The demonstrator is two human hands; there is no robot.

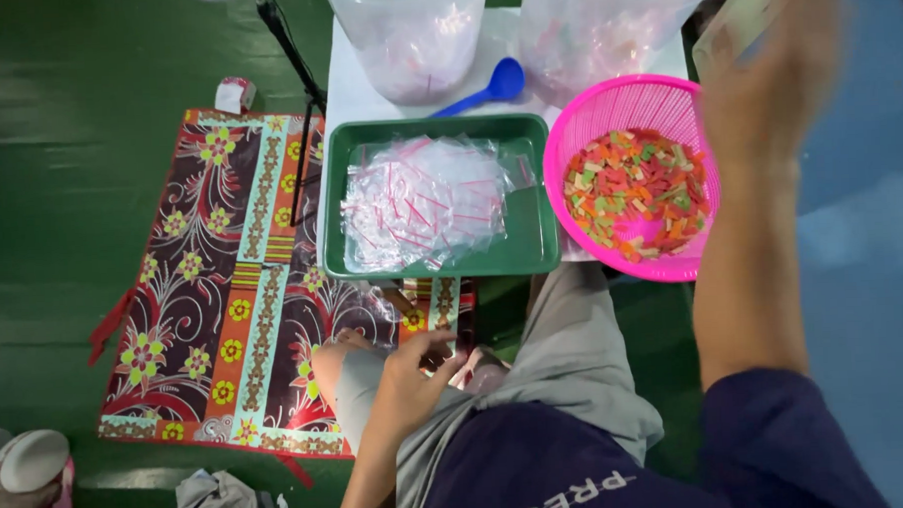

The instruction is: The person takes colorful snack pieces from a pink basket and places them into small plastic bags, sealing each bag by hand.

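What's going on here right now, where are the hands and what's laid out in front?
A person sits on the floor by a patterned mat. Their left hand rests low by the knee; what it holds is unclear. Their right hand is raised and blurred beside a pink basket of small coloured pieces. A green tray holds a pile of small clear bags, with a blue scoop and two large plastic bags behind.

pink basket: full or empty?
Partly filled: the pink basket holds a layer of small multicoloured pieces over its bottom, well below the rim.
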